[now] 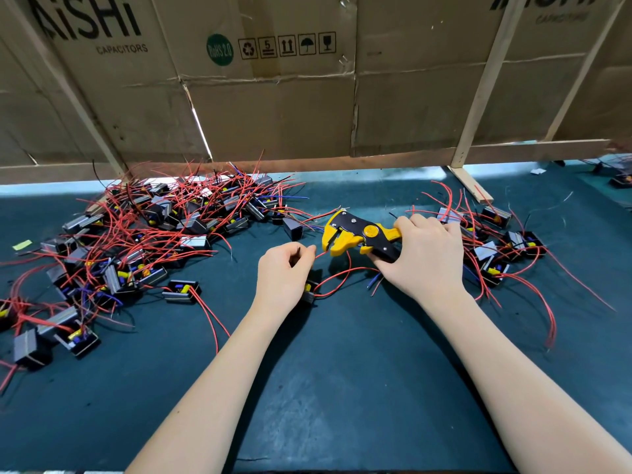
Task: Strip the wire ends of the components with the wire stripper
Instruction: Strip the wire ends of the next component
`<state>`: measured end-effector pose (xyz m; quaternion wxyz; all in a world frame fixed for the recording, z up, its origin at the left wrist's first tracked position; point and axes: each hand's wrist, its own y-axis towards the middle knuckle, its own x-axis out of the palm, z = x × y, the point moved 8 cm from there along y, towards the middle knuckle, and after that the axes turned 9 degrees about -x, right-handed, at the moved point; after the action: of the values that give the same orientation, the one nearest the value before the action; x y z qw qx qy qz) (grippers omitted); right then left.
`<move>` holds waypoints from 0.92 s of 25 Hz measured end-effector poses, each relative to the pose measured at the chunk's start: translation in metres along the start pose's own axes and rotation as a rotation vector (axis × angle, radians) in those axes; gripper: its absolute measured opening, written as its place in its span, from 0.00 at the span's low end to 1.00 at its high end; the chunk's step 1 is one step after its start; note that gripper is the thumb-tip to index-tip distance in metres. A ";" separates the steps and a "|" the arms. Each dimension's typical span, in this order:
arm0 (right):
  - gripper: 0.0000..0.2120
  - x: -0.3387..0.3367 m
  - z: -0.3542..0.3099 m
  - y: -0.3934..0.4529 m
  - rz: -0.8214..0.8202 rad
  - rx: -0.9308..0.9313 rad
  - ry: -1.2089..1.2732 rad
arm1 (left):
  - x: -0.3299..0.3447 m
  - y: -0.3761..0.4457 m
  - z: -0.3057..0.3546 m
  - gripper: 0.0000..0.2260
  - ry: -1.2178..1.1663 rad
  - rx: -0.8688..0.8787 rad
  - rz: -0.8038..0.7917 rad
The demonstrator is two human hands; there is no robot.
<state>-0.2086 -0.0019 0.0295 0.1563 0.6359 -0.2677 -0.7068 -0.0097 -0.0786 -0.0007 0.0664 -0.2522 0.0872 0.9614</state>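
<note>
"AiSHi CAPACITORS" cardboard (102,46) behind the tabletop (342,371); right hand (427,254) fingers clenched round one yellow wire stripper (355,236), left hand (284,271) fingers pinching one red wire (337,280).

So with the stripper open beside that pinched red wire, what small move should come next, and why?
Probably feed the red wire tip, pinched by the left hand, into the wire stripper head. The right hand holds the tool with jaws apart, and the tip sits just short of them.

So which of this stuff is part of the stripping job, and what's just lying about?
In the job: stripper in right hand; red wire pinched by left hand; its component; both component piles.

Lying about: yellow scrap; cardboard.
</note>
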 end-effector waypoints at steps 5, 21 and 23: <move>0.23 0.002 0.003 0.001 -0.045 0.013 -0.002 | 0.002 -0.001 0.002 0.19 0.005 0.012 -0.023; 0.24 -0.009 0.007 0.001 0.076 0.042 0.014 | 0.002 0.001 0.000 0.19 -0.050 0.001 -0.044; 0.28 -0.008 0.014 0.001 0.085 0.071 -0.001 | -0.005 0.003 -0.001 0.17 0.026 -0.005 -0.026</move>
<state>-0.2214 0.0050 0.0374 0.1635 0.6289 -0.3196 -0.6896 -0.0054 -0.0825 0.0012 0.0771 -0.2660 0.0826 0.9573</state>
